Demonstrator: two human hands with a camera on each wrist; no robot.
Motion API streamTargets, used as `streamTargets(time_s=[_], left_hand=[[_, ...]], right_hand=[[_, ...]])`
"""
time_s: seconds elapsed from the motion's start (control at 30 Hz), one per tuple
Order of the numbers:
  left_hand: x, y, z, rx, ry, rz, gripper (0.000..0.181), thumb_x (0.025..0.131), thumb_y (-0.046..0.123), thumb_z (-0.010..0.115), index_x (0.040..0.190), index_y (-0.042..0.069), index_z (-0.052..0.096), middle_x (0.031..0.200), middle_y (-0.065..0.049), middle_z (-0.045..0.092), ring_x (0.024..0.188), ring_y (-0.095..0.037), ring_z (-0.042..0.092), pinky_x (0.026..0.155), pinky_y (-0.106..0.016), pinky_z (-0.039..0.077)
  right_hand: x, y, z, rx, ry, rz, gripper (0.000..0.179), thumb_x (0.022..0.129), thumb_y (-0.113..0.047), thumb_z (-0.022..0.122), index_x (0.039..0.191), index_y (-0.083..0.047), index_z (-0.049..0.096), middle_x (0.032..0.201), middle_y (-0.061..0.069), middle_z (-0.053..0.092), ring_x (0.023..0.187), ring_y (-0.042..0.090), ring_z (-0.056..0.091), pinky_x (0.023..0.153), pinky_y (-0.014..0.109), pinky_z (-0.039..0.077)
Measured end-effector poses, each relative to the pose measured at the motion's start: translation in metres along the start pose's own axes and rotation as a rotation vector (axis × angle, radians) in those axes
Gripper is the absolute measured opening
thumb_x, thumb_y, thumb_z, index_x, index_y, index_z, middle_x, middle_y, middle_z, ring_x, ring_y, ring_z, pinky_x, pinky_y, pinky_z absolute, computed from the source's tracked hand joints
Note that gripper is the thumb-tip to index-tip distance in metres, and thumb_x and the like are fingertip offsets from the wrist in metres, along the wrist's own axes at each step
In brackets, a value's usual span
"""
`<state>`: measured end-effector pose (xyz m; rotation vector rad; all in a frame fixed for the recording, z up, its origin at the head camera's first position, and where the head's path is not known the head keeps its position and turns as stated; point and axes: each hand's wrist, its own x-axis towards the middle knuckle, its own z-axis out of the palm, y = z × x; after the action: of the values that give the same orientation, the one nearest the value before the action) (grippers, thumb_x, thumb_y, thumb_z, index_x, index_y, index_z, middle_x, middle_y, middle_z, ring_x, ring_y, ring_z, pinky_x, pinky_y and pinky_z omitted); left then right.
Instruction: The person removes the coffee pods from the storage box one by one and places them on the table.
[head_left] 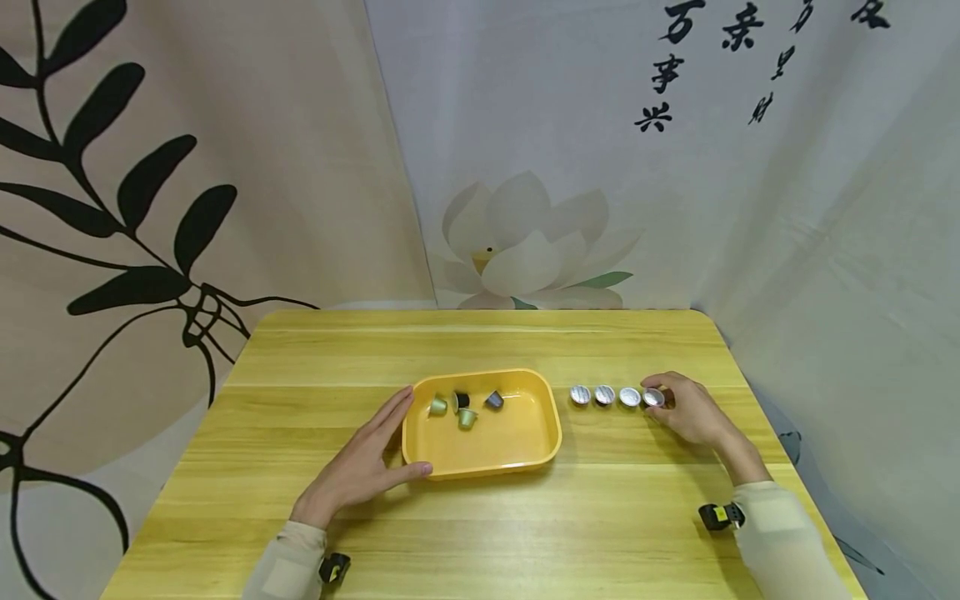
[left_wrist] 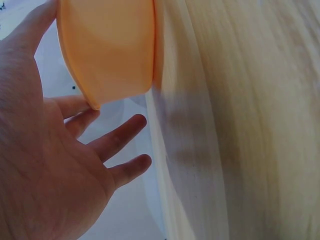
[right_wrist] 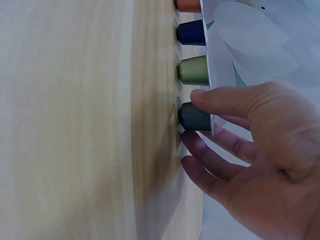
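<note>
My left hand (head_left: pixel 360 462) spans the left end of a yellow tray (head_left: pixel 480 472), thumb at the front corner and fingers at the back one. In the left wrist view two fingers point out past the tray wall (left_wrist: pixel 107 50). Farther right, my right hand (head_left: pixel 693 410) pinches a dark coffee capsule (right_wrist: pixel 195 117) between thumb and fingers. This capsule stands foil lid up at the right end of a row. Beside it are a green capsule (right_wrist: pixel 194 71), a dark blue capsule (right_wrist: pixel 191 33) and an orange capsule (right_wrist: pixel 189 5).
Inside the tray lie several loose capsules: a light green capsule (head_left: pixel 438 407), another green capsule (head_left: pixel 467 419), a black capsule (head_left: pixel 462 401) and a grey-blue capsule (head_left: pixel 494 400). The wooden table (head_left: pixel 480 542) ends at a printed curtain (head_left: pixel 540 125) behind.
</note>
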<state>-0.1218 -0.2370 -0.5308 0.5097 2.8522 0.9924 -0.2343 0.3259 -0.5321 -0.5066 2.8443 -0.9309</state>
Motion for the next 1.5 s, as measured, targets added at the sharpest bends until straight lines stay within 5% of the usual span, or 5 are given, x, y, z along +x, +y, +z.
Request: streamTargets(time_s=[0.6,0.73,1.03,1.5], left_hand=[[0.001,-0.001,0.001,0.001,0.005,-0.003,0.119,0.098,0.068,0.081,0.183,0.016,0.017,0.193,0.000,0.011,0.174,-0.043,0.029,0.133,-0.070,0.042],[0.001,-0.001,0.000,0.001,0.005,-0.001,0.119,0.097,0.068,0.081,0.183,0.015,0.017,0.193,0.000,0.011,0.174,-0.043,0.030,0.133,-0.071,0.041],[0.001,-0.002,0.002,0.002,0.006,-0.002,0.118,0.098,0.064,0.083,0.183,0.016,0.017,0.193,0.000,0.011,0.173,-0.043,0.030,0.132,-0.071,0.043],[0.000,-0.002,0.002,0.007,0.003,-0.005,0.118,0.098,0.069,0.080,0.183,0.016,0.018,0.193,0.001,0.011,0.174,-0.042,0.029,0.132,-0.070,0.042]], right_hand=[[0.000,0.000,-0.004,0.007,-0.057,0.002,0.070,0.102,-0.018,0.086,0.161,0.002,0.055,0.154,0.029,0.064,0.122,0.041,0.071,0.101,0.062,0.063],[0.000,-0.001,-0.006,0.014,-0.072,0.001,0.075,0.104,-0.022,0.085,0.165,0.002,0.049,0.161,0.031,0.059,0.130,0.049,0.069,0.105,0.067,0.061],[-0.001,-0.009,-0.008,0.012,-0.071,0.014,0.085,0.106,-0.033,0.082,0.172,-0.001,0.040,0.176,0.033,0.040,0.159,0.062,0.040,0.124,0.082,0.042],[0.002,-0.039,-0.009,-0.017,-0.033,-0.050,0.084,0.110,-0.039,0.076,0.174,-0.002,0.036,0.179,0.032,0.035,0.163,0.061,0.034,0.128,0.084,0.034]])
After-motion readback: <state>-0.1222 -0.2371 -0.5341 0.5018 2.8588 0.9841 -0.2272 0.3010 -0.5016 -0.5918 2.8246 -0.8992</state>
